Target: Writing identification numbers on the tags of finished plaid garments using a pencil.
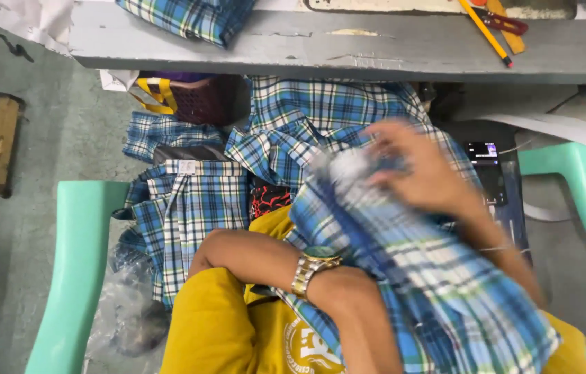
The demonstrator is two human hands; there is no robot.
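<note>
A folded blue, white and yellow plaid cloth (438, 277) lies across my lap, over my yellow shirt (223, 325). My right hand (424, 173) is blurred and grips the cloth's far end from above. My left hand (352, 305), with a gold wristwatch (311, 266) on its wrist, reaches across my body. It presses against the near side of the same cloth, and its fingers are hidden under the fabric.
More plaid pieces (182, 208) are piled in front of my knees, and another (189, 17) lies on the grey table (348, 48). A yellow pencil (484, 31) and red-handled scissors (504, 22) are also on the table. Below it are a dark basket (196, 100) and a lit phone (483, 154). Mint green chair arms (75, 277) flank me.
</note>
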